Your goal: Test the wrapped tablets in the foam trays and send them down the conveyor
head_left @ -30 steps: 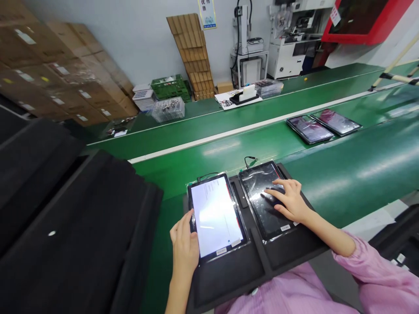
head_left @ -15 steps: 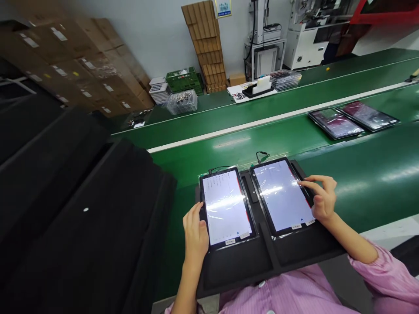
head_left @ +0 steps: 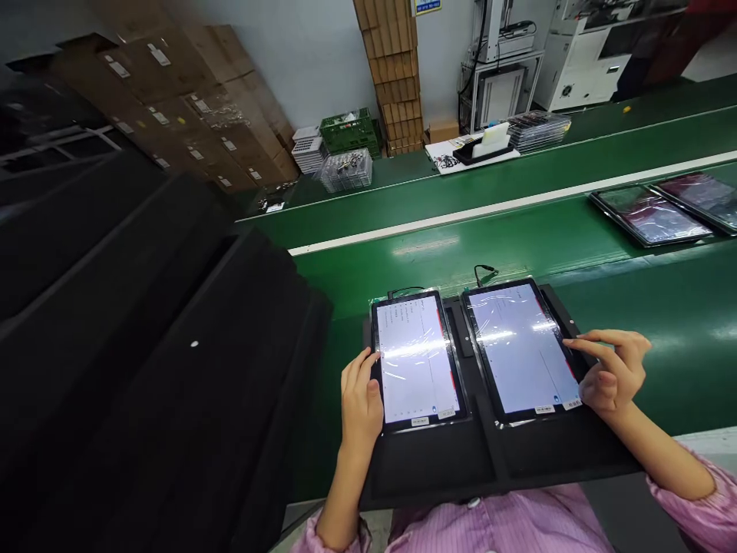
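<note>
Two lit tablets lie side by side in a black foam tray (head_left: 431,468), both with clear film over their white screens. My left hand (head_left: 361,395) rests at the left edge of the left tablet (head_left: 418,384), its fingers stretched out and a fingertip on the screen's left border. My right hand (head_left: 619,376) is at the right edge of the right tablet (head_left: 512,361). Its index finger points to the right bezel, the other fingers loosely bent; whether the tip touches cannot be made out. Neither hand grips anything. A short black cable (head_left: 484,270) comes from the right tablet's top.
Dark foam trays (head_left: 173,399) are stacked high at my left. Two more tablets (head_left: 650,215) lie on the green belt (head_left: 368,269) at the right. Beyond stand a green crate (head_left: 348,132), clear plastic trays (head_left: 348,169) and cardboard boxes (head_left: 213,115).
The view has swung left, so everything sits further right. A thin dark line now shows on both screens. My right fingertip has shifted from the screen's edge outward to the bezel.
</note>
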Demonstrator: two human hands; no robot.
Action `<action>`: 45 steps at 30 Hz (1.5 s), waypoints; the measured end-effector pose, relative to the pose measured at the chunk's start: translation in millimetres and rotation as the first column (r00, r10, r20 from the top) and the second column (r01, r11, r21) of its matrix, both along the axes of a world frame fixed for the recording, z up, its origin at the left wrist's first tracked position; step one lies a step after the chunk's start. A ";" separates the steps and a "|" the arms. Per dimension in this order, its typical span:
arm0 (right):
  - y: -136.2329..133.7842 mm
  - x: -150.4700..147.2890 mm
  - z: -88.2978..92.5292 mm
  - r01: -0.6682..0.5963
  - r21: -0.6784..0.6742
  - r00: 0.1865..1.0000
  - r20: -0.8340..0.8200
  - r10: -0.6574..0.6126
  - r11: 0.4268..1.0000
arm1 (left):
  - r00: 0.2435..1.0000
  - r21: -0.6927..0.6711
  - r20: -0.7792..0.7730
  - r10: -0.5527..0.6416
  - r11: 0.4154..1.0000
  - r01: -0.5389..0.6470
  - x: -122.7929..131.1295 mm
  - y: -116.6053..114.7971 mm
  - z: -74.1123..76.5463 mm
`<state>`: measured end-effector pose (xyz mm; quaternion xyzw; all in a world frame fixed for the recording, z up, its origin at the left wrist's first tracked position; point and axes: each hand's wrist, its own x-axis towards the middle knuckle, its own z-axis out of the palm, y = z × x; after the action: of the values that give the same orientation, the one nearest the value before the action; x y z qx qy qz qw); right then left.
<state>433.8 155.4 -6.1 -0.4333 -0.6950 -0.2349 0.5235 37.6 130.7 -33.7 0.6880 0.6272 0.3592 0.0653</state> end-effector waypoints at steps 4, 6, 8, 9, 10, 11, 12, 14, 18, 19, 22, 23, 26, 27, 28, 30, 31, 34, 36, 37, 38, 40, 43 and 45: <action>-2.1 1.8 -3.7 -0.007 -0.011 1.000 -0.008 0.007 1.000 | 1.000 0.000 0.005 -0.007 1.000 0.007 -1.3 0.0 -0.1; -3.0 1.0 -3.1 -0.010 -0.013 1.000 -0.017 0.010 1.000 | 1.000 0.003 0.001 -0.008 1.000 0.008 -2.5 0.3 -0.8; -3.7 0.0 -1.8 -0.013 -0.020 1.000 -0.019 0.013 1.000 | 1.000 0.001 -0.005 -0.002 1.000 0.002 -3.3 0.8 -1.0; -4.0 -0.4 -1.2 -0.014 -0.032 1.000 -0.018 0.013 0.999 | 1.000 -0.005 -0.009 0.001 1.000 -0.001 -3.6 1.1 -1.0; -4.3 -0.6 -0.9 -0.013 -0.046 1.000 -0.018 0.013 0.999 | 1.000 -0.015 -0.015 0.003 1.000 -0.003 -3.8 1.2 -0.8; -4.6 -0.8 -0.9 -0.012 -0.068 1.000 -0.011 0.011 0.998 | 1.000 -0.025 -0.022 0.003 1.000 -0.004 -3.9 1.4 -0.7; -4.8 -1.1 -1.3 -0.010 -0.099 1.000 0.005 0.011 0.995 | 1.000 -0.028 -0.029 0.002 1.000 -0.003 -4.0 1.6 -0.6; -4.7 -2.8 -2.9 -0.006 -0.196 0.997 0.077 0.021 0.981 | 0.999 -0.012 -0.032 -0.005 1.000 0.004 -4.3 2.0 -1.0; -2.4 -13.4 -6.0 0.014 -0.436 0.946 0.298 0.130 0.900 | 0.999 0.028 -0.036 -0.021 0.999 0.022 -5.7 4.1 -3.5; -1.6 -16.9 -6.4 0.021 -0.471 0.926 0.342 0.160 0.882 | 0.999 0.030 -0.046 -0.023 0.999 0.025 -5.9 4.8 -3.9; 0.3 -25.9 -7.9 0.046 -0.534 0.879 0.424 0.220 0.844 | 0.997 0.027 -0.075 -0.032 0.999 0.034 -5.3 6.3 -3.3; 0.7 -27.9 -8.8 0.052 -0.552 0.869 0.436 0.234 0.832 | 0.997 0.021 -0.078 -0.026 0.999 0.028 -4.6 6.4 -2.6; 1.4 -30.8 -12.9 0.063 -0.591 0.849 0.456 0.268 0.804 | 0.996 -0.012 -0.087 0.005 1.000 -0.006 -2.7 6.2 -1.0; 1.6 -30.9 -14.1 0.064 -0.595 0.843 0.462 0.275 0.801 | 0.996 -0.023 -0.091 0.011 1.000 -0.013 -2.6 6.1 -1.1; 1.7 -30.7 -14.9 0.066 -0.595 0.840 0.466 0.278 0.801 | 0.995 -0.033 -0.096 0.013 0.999 -0.016 -3.0 6.1 -1.7; 1.7 -29.5 -15.3 0.073 -0.591 0.842 0.468 0.268 0.803 | 0.994 -0.047 -0.107 0.001 0.999 -0.006 -5.1 6.3 -3.9; 1.6 -28.5 -14.7 0.076 -0.587 0.849 0.462 0.257 0.806 | 0.994 -0.052 -0.112 -0.006 0.999 0.000 -6.6 6.6 -5.3; 0.2 -24.4 -11.6 0.069 -0.570 0.885 0.413 0.213 0.819 | 0.991 -0.059 -0.129 -0.030 0.998 0.022 -9.9 7.4 -8.4; -1.4 -21.1 -9.6 0.046 -0.556 0.911 0.364 0.194 0.830 | 0.991 -0.053 -0.127 -0.034 0.998 0.027 -9.5 7.4 -8.2; -2.3 -19.4 -9.1 0.031 -0.552 0.922 0.338 0.190 0.833 | 0.992 -0.048 -0.121 -0.031 0.999 0.025 -8.5 7.2 -7.3; -3.2 -17.7 -9.0 0.018 -0.551 0.931 0.312 0.186 0.834 | 0.993 -0.044 -0.115 -0.028 0.999 0.023 -7.0 7.0 -6.1; -4.8 -14.5 -10.0 -0.003 -0.551 0.948 0.264 0.178 0.835 | 0.995 -0.044 -0.101 -0.021 0.999 0.017 -3.6 6.3 -3.2; -6.2 -11.2 -13.0 -0.023 -0.522 0.965 0.211 0.156 0.853 | 0.995 -0.049 -0.094 -0.023 0.999 0.019 0.1 5.4 -0.2; -6.4 -10.6 -13.9 -0.025 -0.488 0.971 0.197 0.138 0.873 | 0.996 -0.053 -0.090 -0.020 0.998 0.016 0.6 5.2 0.1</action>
<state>423.2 149.0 -20.0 -0.4903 -0.8041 -0.0798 0.3266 38.2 136.0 -33.5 0.7073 0.6325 0.3103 0.0581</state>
